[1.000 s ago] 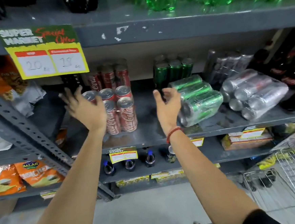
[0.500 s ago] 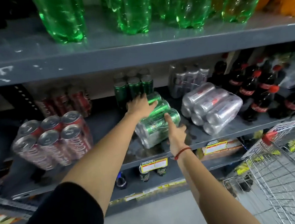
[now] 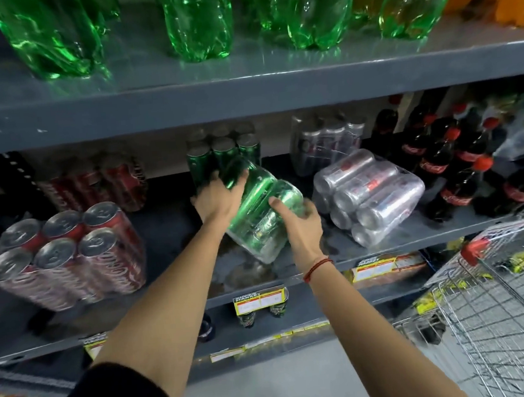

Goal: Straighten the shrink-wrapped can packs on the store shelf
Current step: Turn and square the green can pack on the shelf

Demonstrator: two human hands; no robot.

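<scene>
Evidently both hands, left hand [image 3: 218, 198] and right hand [image 3: 299, 226], are clamping the tipped green can pack [image 3: 260, 211], likely needing standing upright.

tilted can pack [image 3: 260, 217] mid-shelf, upright pack [image 3: 67, 254] left, toppled pack [image 3: 370, 194] right, bottles [image 3: 196, 18] above

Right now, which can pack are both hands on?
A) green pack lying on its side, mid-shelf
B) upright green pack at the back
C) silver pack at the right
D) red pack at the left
A: the left hand and the right hand clasp the green pack, tilted on its side; the red pack and the silver pack sit untouched.
</scene>
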